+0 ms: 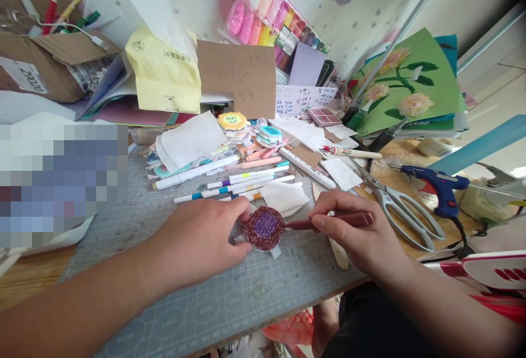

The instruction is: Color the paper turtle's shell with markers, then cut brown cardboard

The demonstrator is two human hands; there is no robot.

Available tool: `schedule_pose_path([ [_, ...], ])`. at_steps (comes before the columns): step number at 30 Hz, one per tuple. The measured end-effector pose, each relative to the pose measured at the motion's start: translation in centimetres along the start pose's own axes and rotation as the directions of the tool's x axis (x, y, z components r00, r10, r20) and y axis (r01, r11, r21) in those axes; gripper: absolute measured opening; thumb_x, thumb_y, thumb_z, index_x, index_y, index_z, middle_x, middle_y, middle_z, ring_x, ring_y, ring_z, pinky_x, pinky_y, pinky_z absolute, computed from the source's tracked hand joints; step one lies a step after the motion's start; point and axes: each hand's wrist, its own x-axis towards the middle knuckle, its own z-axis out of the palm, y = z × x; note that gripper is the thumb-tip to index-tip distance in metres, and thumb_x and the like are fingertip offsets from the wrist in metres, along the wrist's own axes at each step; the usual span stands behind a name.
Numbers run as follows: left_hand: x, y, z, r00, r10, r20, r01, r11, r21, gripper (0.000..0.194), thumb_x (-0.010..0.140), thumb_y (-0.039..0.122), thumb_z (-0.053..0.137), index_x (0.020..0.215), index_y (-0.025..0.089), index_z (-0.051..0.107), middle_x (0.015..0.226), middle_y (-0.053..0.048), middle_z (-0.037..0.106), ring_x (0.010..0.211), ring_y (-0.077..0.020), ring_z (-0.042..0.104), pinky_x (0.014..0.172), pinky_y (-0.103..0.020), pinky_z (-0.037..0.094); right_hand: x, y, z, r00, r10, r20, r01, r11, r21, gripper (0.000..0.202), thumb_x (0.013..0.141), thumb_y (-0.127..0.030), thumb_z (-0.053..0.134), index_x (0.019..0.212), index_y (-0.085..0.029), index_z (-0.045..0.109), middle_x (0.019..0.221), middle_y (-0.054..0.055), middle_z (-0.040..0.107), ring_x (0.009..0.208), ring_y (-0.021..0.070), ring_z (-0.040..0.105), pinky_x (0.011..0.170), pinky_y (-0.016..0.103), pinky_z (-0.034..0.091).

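Observation:
Between the thumb and fingers of my left hand (pixel 201 237) is a small round disc (pixel 266 229), coloured dark red-brown around a purple centre. My right hand (pixel 357 232) grips a brown marker (pixel 302 224) lying almost level, its tip at the disc's right edge. Whether the tip touches the disc I cannot tell. A white scrap shows under the disc's lower edge. Just beyond the disc lies a crumpled white tissue-like piece (pixel 287 196). Part of a pale wooden stick (pixel 339 254) shows beneath my right hand.
A grey cutting mat (pixel 197 314) covers the tabletop. Several white-barrelled markers (pixel 246 176) and paper scraps lie behind my hands. Large scissors (pixel 396 205) and a blue glue gun (pixel 439 183) are to the right. A cardboard box (pixel 45 68) stands at back left.

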Motion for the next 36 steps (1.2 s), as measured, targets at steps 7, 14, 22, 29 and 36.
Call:
schedule_pose_path([
  [7,0.1,-0.4,0.4,1.0,-0.016,-0.013,0.016,1.0,0.001,0.02,0.072,0.042,0.058,0.087,0.029,0.057,0.069,0.0,0.065,0.058,-0.0237,0.057,0.053,-0.031,0.025,0.1,0.2,-0.4,0.999,0.007,-0.041,-0.007,1.0,0.007,0.013,0.076,-0.024,0.064,0.064,-0.018,0.065,0.06,-0.001,0.06,0.058,0.0139,0.052,0.054,0.024,0.039],
  [14,0.1,-0.3,0.4,1.0,-0.017,-0.013,0.017,1.0,-0.009,0.018,0.072,0.04,0.058,0.086,0.029,0.058,0.072,0.0,0.066,0.06,-0.023,0.057,0.053,-0.03,0.024,0.2,0.3,-0.3,0.999,0.047,-0.017,-0.046,0.997,0.063,0.013,0.073,-0.023,0.064,0.062,-0.018,0.064,0.057,-0.002,0.058,0.056,0.0129,0.05,0.052,0.024,0.037],
  [22,0.1,-0.5,0.4,1.0,-0.019,-0.011,0.019,1.0,-0.014,0.018,0.073,0.041,0.059,0.087,0.03,0.058,0.075,0.001,0.067,0.062,-0.0234,0.058,0.053,-0.029,0.024,0.1,0.2,-0.3,0.999,0.042,-0.007,-0.042,0.997,0.06,0.013,0.073,-0.024,0.063,0.062,-0.017,0.063,0.058,-0.002,0.058,0.056,0.0132,0.05,0.053,0.025,0.036],
  [29,0.0,0.0,-0.2,0.998,-0.049,0.045,0.049,0.999,0.009,0.018,0.074,0.041,0.056,0.087,0.028,0.056,0.074,0.0,0.065,0.063,-0.0227,0.057,0.054,-0.03,0.026,-0.1,0.0,-0.1,0.999,0.035,0.017,-0.036,0.997,0.066,0.013,0.075,-0.025,0.064,0.064,-0.017,0.064,0.057,-0.002,0.058,0.055,0.0124,0.05,0.052,0.024,0.036],
  [36,0.0,0.4,-0.6,0.997,-0.051,0.06,0.05,0.999,0.021,0.019,0.074,0.04,0.056,0.088,0.027,0.056,0.072,0.001,0.064,0.062,-0.0214,0.058,0.054,-0.029,0.027,0.1,0.8,-0.3,0.999,0.038,-0.009,-0.037,0.996,0.079,0.012,0.075,-0.023,0.064,0.064,-0.018,0.064,0.057,-0.002,0.056,0.055,0.0125,0.048,0.05,0.024,0.035],
])
